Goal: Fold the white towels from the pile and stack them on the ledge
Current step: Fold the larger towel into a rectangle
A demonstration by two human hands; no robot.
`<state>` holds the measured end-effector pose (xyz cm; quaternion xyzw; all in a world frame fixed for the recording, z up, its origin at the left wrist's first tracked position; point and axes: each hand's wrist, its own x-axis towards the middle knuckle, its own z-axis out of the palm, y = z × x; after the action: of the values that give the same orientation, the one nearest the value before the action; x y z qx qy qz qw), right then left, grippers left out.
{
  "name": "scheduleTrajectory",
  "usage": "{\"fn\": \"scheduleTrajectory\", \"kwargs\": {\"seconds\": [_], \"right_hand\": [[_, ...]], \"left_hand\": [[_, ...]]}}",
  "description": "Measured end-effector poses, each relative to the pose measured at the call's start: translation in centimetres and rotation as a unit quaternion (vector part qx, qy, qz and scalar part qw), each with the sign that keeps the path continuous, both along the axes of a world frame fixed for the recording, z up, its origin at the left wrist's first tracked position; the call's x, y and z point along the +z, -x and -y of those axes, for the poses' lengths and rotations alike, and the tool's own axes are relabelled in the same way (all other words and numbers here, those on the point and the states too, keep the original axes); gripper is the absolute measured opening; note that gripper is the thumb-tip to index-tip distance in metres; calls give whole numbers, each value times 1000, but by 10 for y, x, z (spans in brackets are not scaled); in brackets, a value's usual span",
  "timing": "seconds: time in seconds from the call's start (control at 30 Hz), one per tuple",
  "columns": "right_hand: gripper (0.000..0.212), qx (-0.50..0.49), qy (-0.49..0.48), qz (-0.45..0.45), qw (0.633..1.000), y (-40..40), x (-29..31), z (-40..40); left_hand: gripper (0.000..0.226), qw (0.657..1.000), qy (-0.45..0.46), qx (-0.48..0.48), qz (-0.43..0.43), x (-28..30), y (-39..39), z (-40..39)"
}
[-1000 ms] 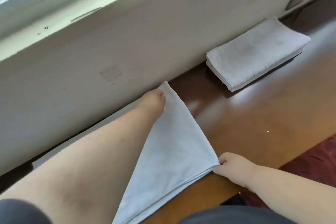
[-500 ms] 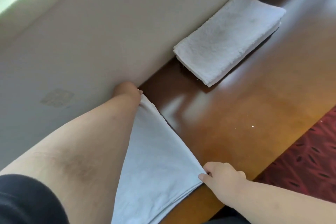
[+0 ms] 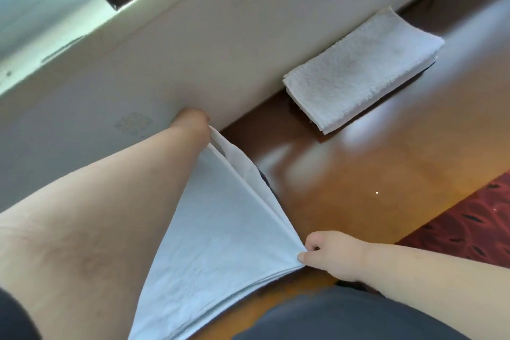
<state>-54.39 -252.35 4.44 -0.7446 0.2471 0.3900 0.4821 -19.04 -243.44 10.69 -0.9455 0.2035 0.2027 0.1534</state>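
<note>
The person holds a thin white towel (image 3: 220, 234) stretched between both hands over the polished wooden ledge (image 3: 358, 188). The right hand (image 3: 328, 252) pinches the towel's near corner between thumb and curled fingers at the ledge's front edge. The left hand (image 3: 193, 123) is at the far corner, against the cream wall (image 3: 193, 50) along the ledge's back edge; its fingers are hidden behind the wrist and the cloth, so it cannot be told whether it grips or merely presses, though the raised layers there suggest a hold. Holding two corners at opposite edges likely keeps the folded side taut and straight, so the layers line up before the next fold. Several layers fan apart along that edge, which suggests the towel is already doubled at least once and not yet squared. Its left part is hidden under the left forearm, and its near part runs past the ledge's front edge toward the person's lap.

Farther right along the back edge, touching or nearly touching the wall, lies a folded terry towel (image 3: 364, 69), apparently finished, well apart from the towel in hand. That spot probably serves as the stack, kept against the wall clear of the working area. Patterned red carpet (image 3: 469, 226) shows beyond the ledge's front edge.
</note>
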Motion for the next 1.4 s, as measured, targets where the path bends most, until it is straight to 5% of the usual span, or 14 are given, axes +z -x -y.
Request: {"fn": "scheduleTrajectory", "kwargs": {"seconds": [0.13,0.3,0.47,0.67,0.73,0.83,1.13,1.4], "right_hand": [[33,61,20,153,986,-3,30,-2],[27,140,-21,297,944,-14,71,-21],[22,234,15,399,886,-30,88,-73],[40,323,58,452,829,-55,109,-164],[30,339,65,456,820,-64,120,-197],[26,370,73,455,807,-82,134,-245],[27,500,108,412,754,-132,132,-381],[18,549,84,362,749,-161,96,-470]], "left_hand": [[27,988,-140,-58,4,37,5,-8],[15,992,-124,-23,6,78,2,-42],[21,988,84,120,-46,94,0,-109],[30,860,392,285,-162,109,-5,-212],[18,826,439,309,-173,110,-9,-246],[7,840,442,271,-160,104,-16,-297],[43,879,410,243,-31,67,-28,-439],[42,860,423,278,56,-5,-21,-532]]}}
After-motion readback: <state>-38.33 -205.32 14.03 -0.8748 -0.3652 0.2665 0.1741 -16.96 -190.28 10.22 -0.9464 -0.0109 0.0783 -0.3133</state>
